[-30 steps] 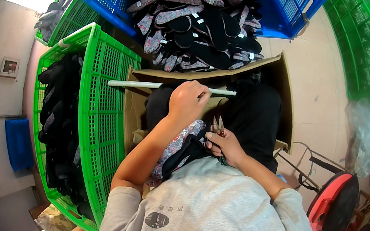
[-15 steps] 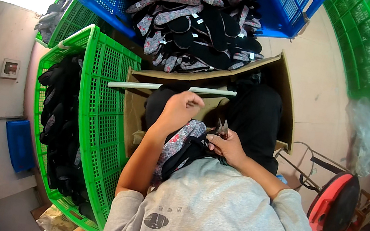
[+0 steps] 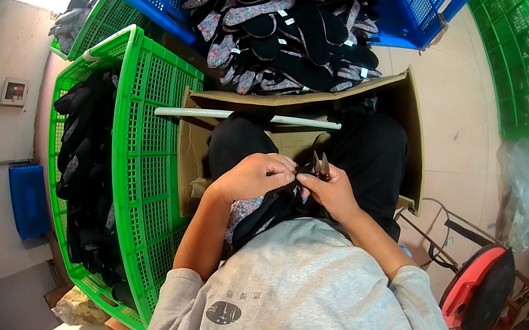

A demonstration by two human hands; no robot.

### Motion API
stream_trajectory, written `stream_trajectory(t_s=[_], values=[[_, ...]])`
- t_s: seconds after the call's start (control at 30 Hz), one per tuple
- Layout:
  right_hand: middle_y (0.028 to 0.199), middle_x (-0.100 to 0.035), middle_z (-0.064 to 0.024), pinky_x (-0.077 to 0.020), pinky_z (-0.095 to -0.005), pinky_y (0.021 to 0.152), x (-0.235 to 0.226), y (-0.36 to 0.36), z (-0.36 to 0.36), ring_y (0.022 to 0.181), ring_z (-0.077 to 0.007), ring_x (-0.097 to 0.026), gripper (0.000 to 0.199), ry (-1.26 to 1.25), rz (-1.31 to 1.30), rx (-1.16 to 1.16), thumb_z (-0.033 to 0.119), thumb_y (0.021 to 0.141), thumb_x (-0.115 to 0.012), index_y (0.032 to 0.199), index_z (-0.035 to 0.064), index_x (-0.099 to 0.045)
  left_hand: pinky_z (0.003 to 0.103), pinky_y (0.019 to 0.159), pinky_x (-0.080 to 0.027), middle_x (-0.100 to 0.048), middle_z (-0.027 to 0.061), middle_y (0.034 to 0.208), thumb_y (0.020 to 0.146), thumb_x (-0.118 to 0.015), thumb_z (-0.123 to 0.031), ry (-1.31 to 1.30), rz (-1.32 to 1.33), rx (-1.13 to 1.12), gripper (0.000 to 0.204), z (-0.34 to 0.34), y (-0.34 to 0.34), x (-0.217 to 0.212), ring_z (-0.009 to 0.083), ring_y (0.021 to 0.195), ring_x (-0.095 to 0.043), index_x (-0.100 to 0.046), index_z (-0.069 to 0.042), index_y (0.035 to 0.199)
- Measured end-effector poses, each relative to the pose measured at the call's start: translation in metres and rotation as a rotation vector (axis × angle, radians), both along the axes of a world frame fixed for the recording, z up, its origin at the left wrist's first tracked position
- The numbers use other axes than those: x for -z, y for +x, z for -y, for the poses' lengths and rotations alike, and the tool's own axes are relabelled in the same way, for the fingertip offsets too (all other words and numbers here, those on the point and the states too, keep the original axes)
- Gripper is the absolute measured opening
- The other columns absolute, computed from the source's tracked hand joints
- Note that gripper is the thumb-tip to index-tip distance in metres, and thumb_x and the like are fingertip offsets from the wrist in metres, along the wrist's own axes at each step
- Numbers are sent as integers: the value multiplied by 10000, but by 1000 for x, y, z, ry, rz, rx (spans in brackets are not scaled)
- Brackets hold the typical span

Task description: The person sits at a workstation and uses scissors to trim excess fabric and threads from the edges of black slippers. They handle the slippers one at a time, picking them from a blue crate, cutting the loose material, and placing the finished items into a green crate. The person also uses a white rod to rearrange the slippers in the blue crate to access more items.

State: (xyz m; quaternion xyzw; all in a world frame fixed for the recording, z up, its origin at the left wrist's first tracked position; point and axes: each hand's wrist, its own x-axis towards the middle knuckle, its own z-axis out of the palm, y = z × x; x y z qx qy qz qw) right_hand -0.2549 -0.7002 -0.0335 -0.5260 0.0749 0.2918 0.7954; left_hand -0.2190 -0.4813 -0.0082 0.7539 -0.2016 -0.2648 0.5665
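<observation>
A floral grey-and-red slipper (image 3: pixel 242 216) with black parts lies in my lap, partly covered by my hands. My left hand (image 3: pixel 250 178) is closed, its thumb and fingers pinching the black edge of the slipper. Close beside it, my right hand (image 3: pixel 337 197) is closed around a small pair of thread snips (image 3: pixel 321 166), whose pointed blades stick up apart, away from me. The right thumb and fingertip also press at the slipper's edge, almost touching the left fingertips. What exactly lies between the fingertips is too small to tell.
A cardboard box (image 3: pixel 415 145) stands around my knees, with a white rod (image 3: pixel 217 115) across it. Ahead, a blue crate (image 3: pixel 408 14) holds piled floral slippers (image 3: pixel 254 20). A green crate (image 3: pixel 155 147) of black slippers stands left; another green crate (image 3: pixel 524 75) is far right.
My left hand has come down and right, from raised above the slipper to its edge beside my right hand. The snips stay in my right hand.
</observation>
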Motion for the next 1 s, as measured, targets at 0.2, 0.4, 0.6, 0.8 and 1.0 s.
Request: stream_trajectory(t_s=[0.2, 0.4, 0.6, 0.8, 1.0], values=[[700, -620, 30, -357, -194, 508, -2, 0, 3, 564, -31, -471, 132, -29, -3, -28, 162, 941, -691, 872, 70, -627, 341, 882, -478, -677, 121, 942, 806, -699, -8, 60, -22, 85, 75, 7, 4, -10, 247, 970, -617, -661, 55, 818], [826, -617, 4, -339, -173, 537, -3, 1, 18, 611, -29, -423, 217, 21, 29, -80, 284, 1038, -520, 1115, 84, -558, 258, 695, -406, -558, 24, 808, 815, -707, -43, 97, -348, -130, 118, 7, 3, -15, 107, 761, -524, -637, 21, 745], [813, -594, 13, -310, -196, 535, 1, -11, 40, 594, -40, -338, 307, -56, 113, -274, 366, 1073, -422, 1112, 88, -546, 234, 518, -371, -575, -4, 804, 846, -697, -140, 2, -506, -258, 185, 5, 0, 1, 60, 605, -489, -660, 28, 778], [927, -613, -37, -476, -254, 796, 0, -22, 34, 864, -94, -584, 252, -3, 103, -413, 240, 1033, -551, 1118, 4, -526, 233, 623, -371, -542, -42, 727, 850, -695, -88, 26, -649, -328, 130, 10, 3, 4, 58, 675, -475, -659, 4, 766], [863, -620, -18, -470, -251, 758, -5, -18, 22, 807, -88, -574, 227, -51, 84, -368, 234, 1022, -573, 1070, 16, -533, 231, 635, -403, -592, -25, 746, 857, -692, -95, 63, -629, -321, 118, 11, 2, 13, 60, 695, -519, -680, 9, 802]])
